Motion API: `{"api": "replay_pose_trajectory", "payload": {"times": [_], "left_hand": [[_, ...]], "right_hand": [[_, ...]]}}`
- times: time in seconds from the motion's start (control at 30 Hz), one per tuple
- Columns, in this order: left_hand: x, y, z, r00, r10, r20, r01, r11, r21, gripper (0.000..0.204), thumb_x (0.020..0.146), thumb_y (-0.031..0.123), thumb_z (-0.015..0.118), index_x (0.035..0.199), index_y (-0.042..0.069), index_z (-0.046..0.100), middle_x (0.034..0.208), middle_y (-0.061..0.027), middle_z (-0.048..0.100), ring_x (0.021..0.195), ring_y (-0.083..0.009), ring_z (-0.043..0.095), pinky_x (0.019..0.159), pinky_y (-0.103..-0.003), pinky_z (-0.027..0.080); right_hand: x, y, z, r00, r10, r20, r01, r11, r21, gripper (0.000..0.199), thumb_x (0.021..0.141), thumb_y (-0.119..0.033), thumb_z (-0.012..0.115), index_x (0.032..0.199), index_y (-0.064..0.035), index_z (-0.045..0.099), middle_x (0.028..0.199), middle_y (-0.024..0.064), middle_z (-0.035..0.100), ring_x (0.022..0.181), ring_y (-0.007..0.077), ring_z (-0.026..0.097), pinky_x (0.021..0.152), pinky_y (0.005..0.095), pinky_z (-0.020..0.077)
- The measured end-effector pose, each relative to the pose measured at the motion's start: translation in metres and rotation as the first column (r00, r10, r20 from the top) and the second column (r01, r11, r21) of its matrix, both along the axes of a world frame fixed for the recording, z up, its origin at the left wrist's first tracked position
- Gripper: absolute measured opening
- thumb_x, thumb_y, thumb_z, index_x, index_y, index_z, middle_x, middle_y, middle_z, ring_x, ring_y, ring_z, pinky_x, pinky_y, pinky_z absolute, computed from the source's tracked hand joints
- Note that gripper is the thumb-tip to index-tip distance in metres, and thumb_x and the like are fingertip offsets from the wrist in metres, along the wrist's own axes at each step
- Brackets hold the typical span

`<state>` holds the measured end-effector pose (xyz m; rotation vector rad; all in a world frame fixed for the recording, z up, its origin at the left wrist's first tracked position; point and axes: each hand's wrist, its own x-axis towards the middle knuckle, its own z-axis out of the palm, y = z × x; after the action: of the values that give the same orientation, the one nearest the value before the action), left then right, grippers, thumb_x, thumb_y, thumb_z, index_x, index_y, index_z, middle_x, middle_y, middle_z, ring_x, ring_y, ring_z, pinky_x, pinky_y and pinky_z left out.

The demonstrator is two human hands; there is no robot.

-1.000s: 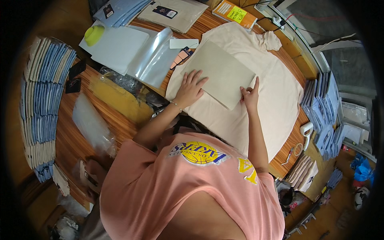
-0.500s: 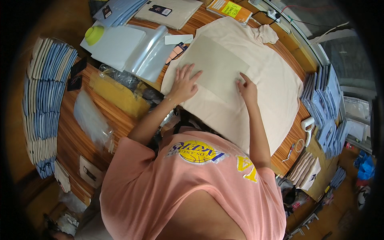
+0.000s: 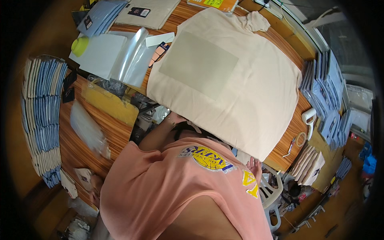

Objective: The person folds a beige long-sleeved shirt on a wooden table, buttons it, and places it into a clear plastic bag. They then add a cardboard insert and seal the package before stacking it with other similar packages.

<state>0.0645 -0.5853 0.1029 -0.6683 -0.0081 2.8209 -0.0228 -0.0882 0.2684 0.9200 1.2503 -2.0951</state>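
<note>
A pale cream shirt lies spread over the table, its near hem at the front edge. On its upper left part rests a flat, square greyish board, which neither hand touches. My left hand is low at the left end of the near hem, its fingers mostly hidden under the cloth's edge. Close to the right end of the same hem is my right hand, fingers bent upward and slightly apart, with nothing visible in them. Left of the shirt lies a dark and peach card tag.
Clear plastic sheets and a yellow-green round object lie at the left. Folded shirts are stacked at far left and right. A white handheld tool lies by the right edge. Another person's hand shows lower left.
Both hands have left the board and drawn back toward me, down to the shirt's near hem. The board stays on the shirt. The view has shifted, and another person's hand has appeared lower left.
</note>
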Motion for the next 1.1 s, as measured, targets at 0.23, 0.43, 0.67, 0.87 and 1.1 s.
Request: {"api": "replay_pose_trajectory", "payload": {"times": [0.23,0.43,0.67,0.87,1.1], "left_hand": [[0.032,0.003,0.026,0.931,0.267,0.249,-0.104,0.847,-0.522,0.052,0.09,0.043,0.038,0.125,0.005,0.041,0.124,-0.0141,0.047,0.115,-0.028,0.046,0.095,-0.043,0.041],[0.008,0.035,0.235,0.628,0.715,0.306,-0.228,0.546,-0.806,0.039,0.09,0.032,0.044,0.117,0.004,0.047,0.114,-0.0129,0.053,0.107,-0.0244,0.051,0.092,-0.036,0.04],[-0.122,-0.021,0.266,0.993,0.09,-0.075,-0.046,-0.294,-0.955,0.041,0.086,0.014,0.052,0.123,0.002,0.039,0.118,-0.0108,0.046,0.107,-0.0164,0.042,0.094,-0.029,0.034],[-0.193,-0.017,0.242,0.89,-0.4,-0.221,-0.444,-0.648,-0.618,0.044,0.079,0.008,0.058,0.12,0.003,0.045,0.12,-0.0153,0.045,0.118,-0.0291,0.038,0.101,-0.041,0.028],[-0.263,-0.038,0.213,0.697,-0.654,0.294,-0.417,-0.703,-0.576,0.03,0.078,0.01,0.059,0.107,0.002,0.054,0.106,-0.0128,0.057,0.104,-0.028,0.051,0.093,-0.036,0.038]], "right_hand": [[-0.009,-0.001,-0.018,0.864,0.449,0.228,-0.487,0.627,0.608,0.031,0.077,-0.013,0.067,0.106,-0.0109,0.056,0.099,0.0015,0.06,0.083,0.0147,0.057,0.069,0.0326,0.0471],[-0.013,-0.013,0.04,0.962,0.24,-0.127,-0.189,0.927,0.324,0.042,0.079,-0.008,0.06,0.119,-0.0056,0.048,0.105,0.0055,0.059,0.088,0.0169,0.058,0.069,0.0291,0.0496],[-0.14,-0.035,0.083,0.856,0.006,-0.517,0.091,0.982,0.163,0.034,0.086,-0.011,0.055,0.12,-0.0076,0.048,0.096,0.0048,0.057,0.073,0.0115,0.059,0.054,0.0204,0.0491],[-0.198,-0.039,0.05,0.927,-0.041,-0.372,0.051,0.999,0.015,0.025,0.09,-0.016,0.051,0.112,-0.0031,0.051,0.094,0.0081,0.061,0.082,0.018,0.063,0.063,0.026,0.0544],[-0.224,-0.054,0.082,0.895,-0.049,-0.443,-0.05,0.977,-0.208,0.04,0.093,-0.02,0.039,0.124,0.0037,0.039,0.131,0.02,0.042,0.121,0.0298,0.043,0.095,0.0418,0.0434]]}}
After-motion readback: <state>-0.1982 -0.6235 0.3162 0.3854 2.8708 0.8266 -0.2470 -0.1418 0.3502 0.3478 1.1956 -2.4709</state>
